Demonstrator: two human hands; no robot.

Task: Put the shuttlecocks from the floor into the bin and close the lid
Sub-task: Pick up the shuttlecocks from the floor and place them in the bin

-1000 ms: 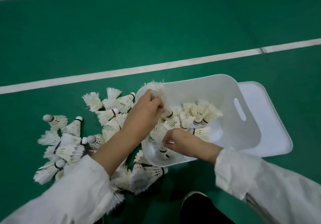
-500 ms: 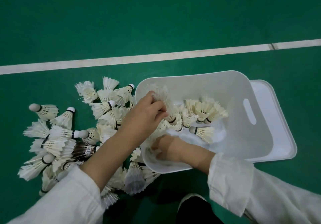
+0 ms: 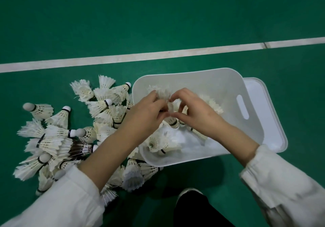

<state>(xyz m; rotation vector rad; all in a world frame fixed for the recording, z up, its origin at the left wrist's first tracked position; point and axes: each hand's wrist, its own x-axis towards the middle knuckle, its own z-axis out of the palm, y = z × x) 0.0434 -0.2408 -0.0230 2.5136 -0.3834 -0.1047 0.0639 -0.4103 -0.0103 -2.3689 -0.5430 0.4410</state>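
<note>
1. Green sports floor (image 3: 158, 15), with a white line (image 3: 140, 57) running across it behind the work area.
2. White plastic bin (image 3: 202, 80) stands open on the floor, right of centre. There is a slot handle (image 3: 242, 108) in its right wall.
3. The lid (image 3: 270, 117) is off. It lies flat on the floor at the bin's right side, partly hidden by the bin wall. Cannot tell whether the bin stands on it.
4. Both hands are over the open bin, close together and nearly touching.
5. Left hand (image 3: 146, 114): fingers curled, pinching a shuttlecock (image 3: 161, 93) by its feathers, above the bin's left half.
6. Right hand (image 3: 197, 114): forefinger and thumb are bent in a pinch on the same shuttlecock from the other side, and the other fingers are curled. The exact contact point is blurred.
7. Several shuttlecocks in the bin (image 3: 165, 144) lie on their sides on the bottom. More sit under the hands, partly hidden.
8. A pile of shuttlecocks (image 3: 58, 138) remains on the floor just left of the bin. It is loosely heaped, with corks pointing various ways. A few lie against the bin's left and near walls.
9. Both arms are in white sleeves, left sleeve (image 3: 61, 200) and right sleeve (image 3: 281, 182), pushed back from the wrists.
10. A dark-clothed leg (image 3: 197, 209) shows at the bottom edge, between the arms.
</note>
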